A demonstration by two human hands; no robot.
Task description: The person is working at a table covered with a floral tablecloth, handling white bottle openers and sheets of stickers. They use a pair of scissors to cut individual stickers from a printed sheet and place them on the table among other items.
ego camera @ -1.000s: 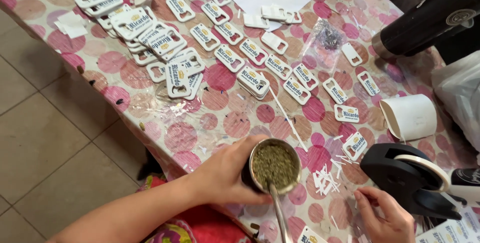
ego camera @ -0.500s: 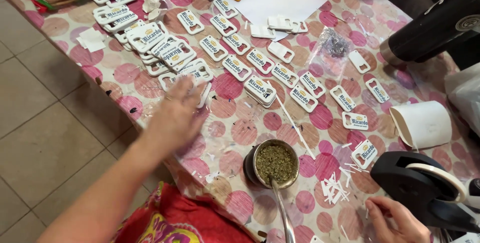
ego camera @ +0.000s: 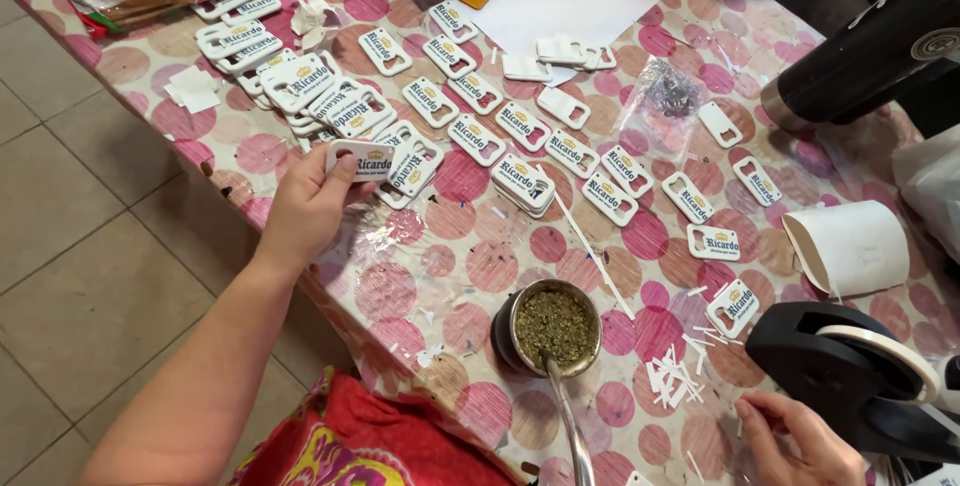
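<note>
Left hand [ego camera: 305, 208] around white tag [ego camera: 362, 160]

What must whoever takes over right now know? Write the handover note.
Left hand: holds one white tag at the table's left edge.
Right hand: empty, by the black tape dispenser and small white strips.
More tags lie in rows and a pile across the table.
Cup of green herb with metal straw near the front edge.
Done or left: cannot tell.

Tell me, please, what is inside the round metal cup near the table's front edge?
The metal cup is filled with chopped green-brown herb, and a metal straw stands in it. The straw's lower end is buried and unseen.
</note>
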